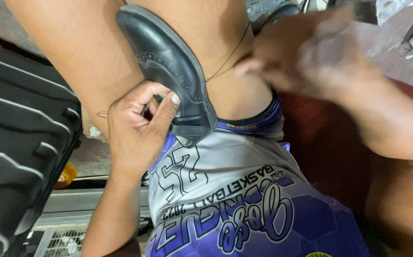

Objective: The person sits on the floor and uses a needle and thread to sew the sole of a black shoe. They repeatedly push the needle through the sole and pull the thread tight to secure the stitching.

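Left grip [139, 126] pinches black shoe [173, 66]

Black perforated shoe [170, 66], purple-white shorts [235, 200]

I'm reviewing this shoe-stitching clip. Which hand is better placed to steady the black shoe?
Left. The left hand already presses its thumb against the black shoe wedged between the thighs; the right hand is blurred, off the shoe, at the thread.

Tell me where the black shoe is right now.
In the head view, the black shoe lies upper centre, wedged between the person's thighs, with the left hand pressing its heel.
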